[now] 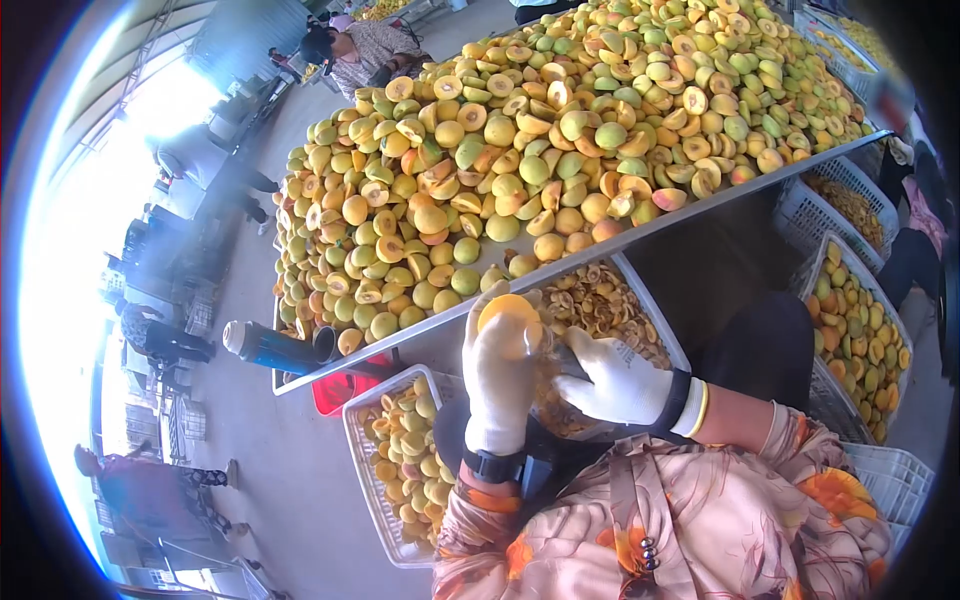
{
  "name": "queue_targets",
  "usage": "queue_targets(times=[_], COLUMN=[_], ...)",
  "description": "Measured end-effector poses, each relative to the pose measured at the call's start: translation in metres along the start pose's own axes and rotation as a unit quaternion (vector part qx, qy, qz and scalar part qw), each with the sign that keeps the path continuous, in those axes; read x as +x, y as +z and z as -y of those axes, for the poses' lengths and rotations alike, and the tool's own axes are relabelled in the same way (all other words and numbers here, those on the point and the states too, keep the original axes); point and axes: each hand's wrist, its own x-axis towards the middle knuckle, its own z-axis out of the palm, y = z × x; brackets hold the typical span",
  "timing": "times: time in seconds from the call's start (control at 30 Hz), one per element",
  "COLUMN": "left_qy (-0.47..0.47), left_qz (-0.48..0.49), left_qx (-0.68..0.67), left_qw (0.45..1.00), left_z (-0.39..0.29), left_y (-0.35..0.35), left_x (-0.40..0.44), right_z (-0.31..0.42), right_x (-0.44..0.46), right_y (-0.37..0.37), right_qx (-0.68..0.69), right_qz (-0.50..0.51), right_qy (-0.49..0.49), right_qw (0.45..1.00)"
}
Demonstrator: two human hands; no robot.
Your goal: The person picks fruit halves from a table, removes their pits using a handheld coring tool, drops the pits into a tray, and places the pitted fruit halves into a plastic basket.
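Note:
My left hand (498, 385), in a white glove, is closed around a yellow peach half (506, 312), held up in front of the table's edge. My right hand (622, 382), gloved too, is curled just to the right of it with the fingers pointing towards the peach half. Something thin and shiny shows between the two hands, but it is too blurred to name. Beyond them, halved peaches (530, 170) lie in a large heap on the metal-edged table (640, 232). Below my hands stands a crate (655, 310) of brown pits and scraps.
A white crate (362, 480) of peach halves stands at my left, and another crate of peaches (855, 335) at my right. A blue cylinder (270, 346) lies at the table's left corner above a red container (340, 392). Several people are around, one behind the heap (370, 55).

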Motion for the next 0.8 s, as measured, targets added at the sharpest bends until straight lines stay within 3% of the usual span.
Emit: queue_targets(times=[0.03,0.1,0.2,0.3,0.37,0.47,0.53,0.63,0.7,0.73,0.77,0.8], left_qy=[0.033,0.003,0.030,0.074,0.096,0.114,0.127,0.165,0.165,0.245,0.205,0.142], left_qz=[0.005,-0.020,-0.082,-0.112,-0.110,-0.118,-0.122,-0.107,-0.098,-0.088,-0.071,-0.052], left_qx=[0.044,-0.055,-0.053,0.022,0.019,0.028,0.047,0.112,0.119,0.178,0.121,0.089], left_qw=[0.998,0.998,0.995,0.991,0.989,0.986,0.983,0.974,0.974,0.949,0.969,0.984], left_z=[0.001,-0.001,-0.013,-0.015,-0.016,-0.019,-0.020,-0.027,-0.029,-0.023,-0.014,-0.025], left_y=[0.004,0.014,0.036,0.047,0.049,0.049,0.048,0.048,0.042,0.032,0.028,0.028], left_x=[-0.008,-0.023,-0.046,-0.064,-0.071,-0.076,-0.078,-0.081,-0.081,-0.073,-0.071,-0.076], right_z=[0.004,0.013,0.034,0.041,0.038,-0.007,0.008,0.055,0.051,0.048,0.058,0.068], right_x=[-0.004,-0.013,-0.025,-0.035,-0.042,-0.041,-0.037,-0.043,-0.041,-0.043,-0.039,-0.034], right_y=[0.002,0.006,-0.001,-0.005,-0.001,0.035,0.029,-0.008,-0.005,0.001,-0.007,-0.017], right_qx=[0.012,0.038,0.015,-0.044,0.002,0.093,0.140,0.156,0.158,0.193,0.204,0.228], right_qz=[-0.013,-0.039,-0.016,-0.013,0.006,0.008,0.018,0.075,0.096,0.094,0.139,0.199], right_qy=[-0.008,-0.023,0.022,-0.001,0.017,-0.043,-0.058,0.015,-0.021,-0.009,0.015,0.104], right_qw=[1.000,0.998,1.000,0.999,1.000,0.995,0.988,0.985,0.983,0.977,0.969,0.948])
